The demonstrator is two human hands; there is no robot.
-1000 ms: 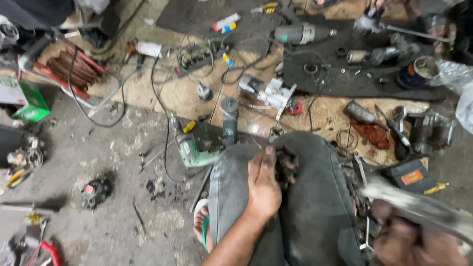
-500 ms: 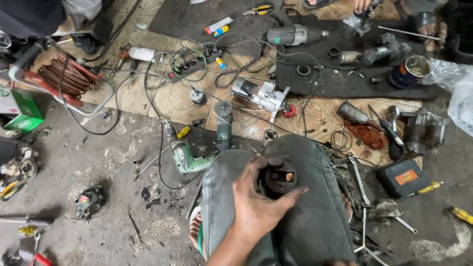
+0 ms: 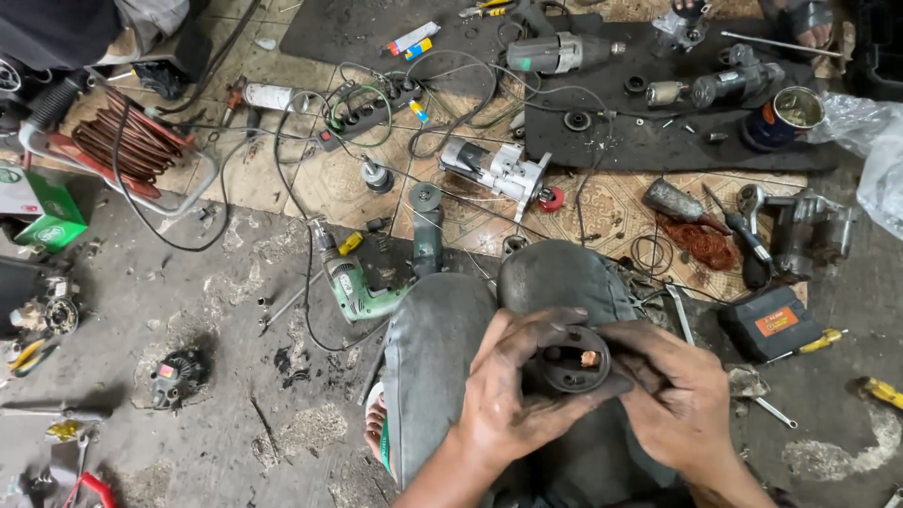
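Observation:
A round dark metal motor part with a copper-coloured piece in its opening rests above my knees. My left hand cups it from the left and below, fingers curled around its rim. On its right side, my right hand grips the part with thumb and fingers. Both hands are greasy. My legs in grey trousers lie under the part.
A green power drill and angle grinder lie left of my knees. A silver starter motor, power strip, copper coil, black meter and yellow-handled screwdriver surround me. A cable reel sits far left.
My right hand has come in from the lower right and joined the left on the round part. The part has been lifted and turned, so its opening faces the camera.

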